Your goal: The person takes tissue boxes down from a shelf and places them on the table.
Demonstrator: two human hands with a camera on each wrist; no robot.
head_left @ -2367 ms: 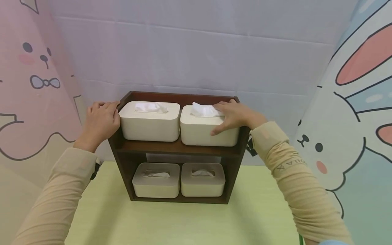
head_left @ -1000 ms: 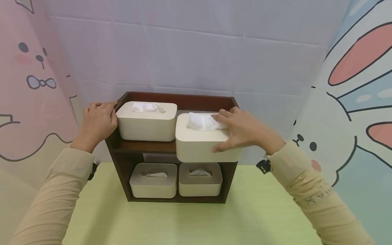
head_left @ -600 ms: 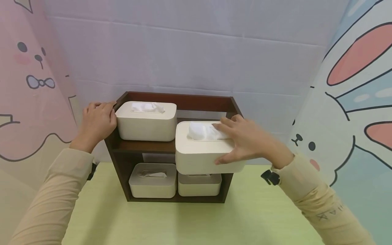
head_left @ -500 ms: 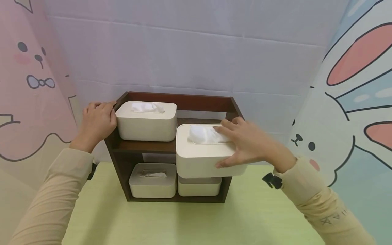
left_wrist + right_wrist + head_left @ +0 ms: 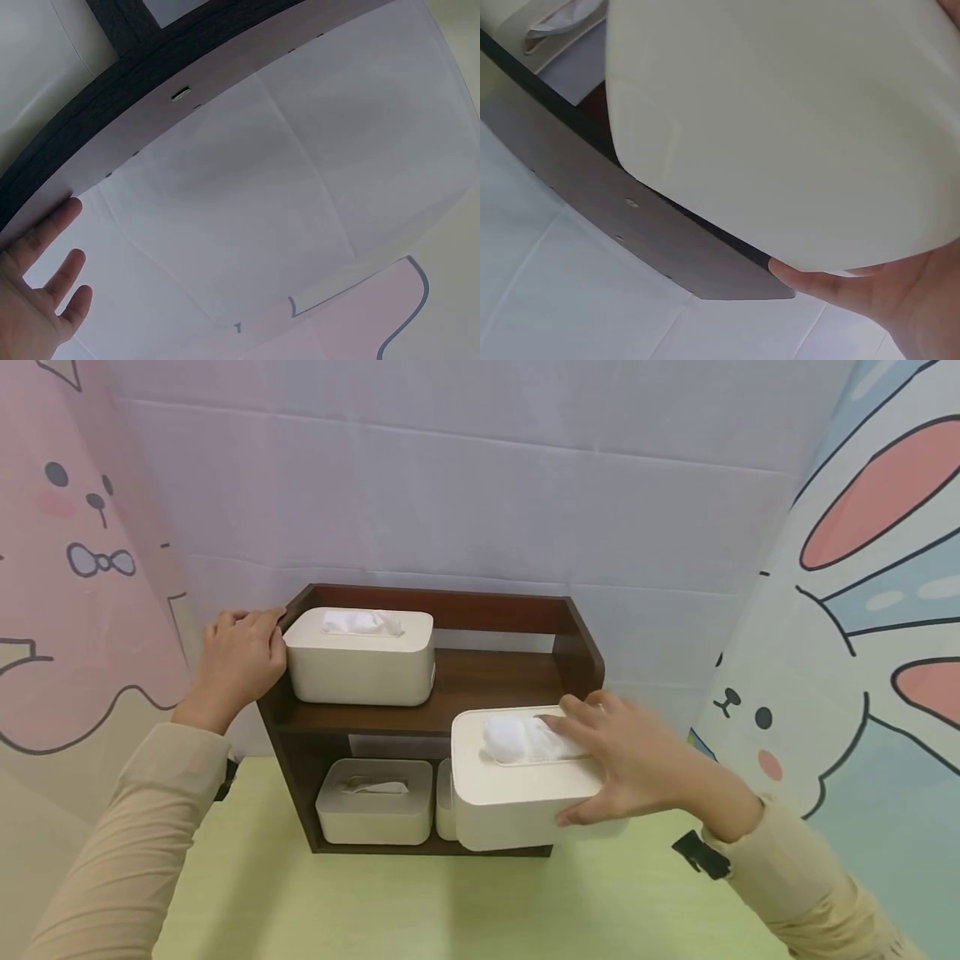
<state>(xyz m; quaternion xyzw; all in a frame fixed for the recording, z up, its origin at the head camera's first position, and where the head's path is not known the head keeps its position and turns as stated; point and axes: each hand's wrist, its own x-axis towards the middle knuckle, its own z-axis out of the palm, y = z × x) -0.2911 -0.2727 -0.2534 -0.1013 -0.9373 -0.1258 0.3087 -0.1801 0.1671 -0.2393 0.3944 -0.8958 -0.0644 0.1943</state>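
A dark brown two-tier shelf (image 5: 491,693) stands on the table. My right hand (image 5: 637,764) holds a cream tissue box (image 5: 517,827) by its right end, thumb against the front and fingers across the lid. A white tissue shows in its slot. The box is in front of the shelf, off the upper tier; in the right wrist view its pale wall (image 5: 780,127) fills much of the frame. My left hand (image 5: 238,668) rests on the shelf's upper left side. In the left wrist view fingers (image 5: 56,232) lie fairly straight, one touching the outer panel (image 5: 142,127).
Another tissue box (image 5: 360,668) sits on the upper tier's left. On the lower tier are a tissue box (image 5: 375,814) at left and one (image 5: 445,802) at right, mostly hidden behind the held box. The light green table (image 5: 360,910) extends in front; printed cloth hangs around.
My right hand has drawn the right-hand tissue box off the upper tier, then forward, down and slightly right. The bare upper right tier now shows. My left hand has stayed on the shelf's side.
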